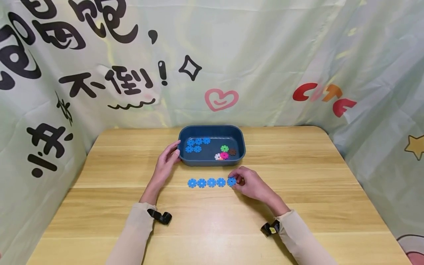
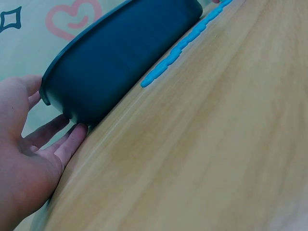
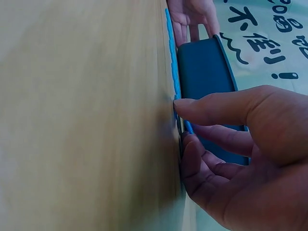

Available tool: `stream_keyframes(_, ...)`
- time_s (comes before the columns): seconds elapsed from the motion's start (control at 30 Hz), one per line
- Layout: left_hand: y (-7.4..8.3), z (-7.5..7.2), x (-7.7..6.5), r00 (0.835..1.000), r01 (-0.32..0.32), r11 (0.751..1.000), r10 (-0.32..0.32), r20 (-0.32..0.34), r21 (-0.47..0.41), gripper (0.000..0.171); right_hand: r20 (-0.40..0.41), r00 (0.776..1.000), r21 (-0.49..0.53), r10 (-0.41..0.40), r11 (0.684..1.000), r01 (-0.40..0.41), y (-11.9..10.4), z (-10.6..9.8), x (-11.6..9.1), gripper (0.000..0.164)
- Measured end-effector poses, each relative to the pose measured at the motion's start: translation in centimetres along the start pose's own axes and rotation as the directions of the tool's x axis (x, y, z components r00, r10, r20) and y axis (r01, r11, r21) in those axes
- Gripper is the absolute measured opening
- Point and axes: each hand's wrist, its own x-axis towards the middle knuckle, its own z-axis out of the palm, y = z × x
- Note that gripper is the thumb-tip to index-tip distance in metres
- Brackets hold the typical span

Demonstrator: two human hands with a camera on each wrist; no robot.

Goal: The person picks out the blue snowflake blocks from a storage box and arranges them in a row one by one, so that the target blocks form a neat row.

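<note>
Blue disc (image 1: 231, 182) sits at the right end of a short line on the worktop (image 1: 212, 228), just beside the nearest of four matching discs (image 1: 211, 182); whether it lies flat or is slightly raised, I cannot tell. It looks thin and notched all round, probably stiff plastic, very light and hard to break. Its smooth face may skid on the wood, so the notched edge seems the best hold, taken at opposite sides. The right hand (image 1: 250, 184) does much this: thumb on the near edge, a bent finger on the far one, pinching the disc, with the wrist low and the forearm slanting in from the near right. The left hand (image 1: 165, 162) holds the left end of the dark-blue tray (image 1: 198, 163), digits spread between rim and lower wall, which probably steadies it. Further blue discs (image 1: 198, 141) lie inside the tray.
</note>
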Motion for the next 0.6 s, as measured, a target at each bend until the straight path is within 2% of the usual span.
stream_keyframes(0.6,-0.01,0.01,-0.01,1.000,0.002,1.000,-0.002,0.002,0.012,0.047,-0.001,0.999,-0.027,0.042,0.999,-0.042,-0.35,0.02,0.02,0.027)
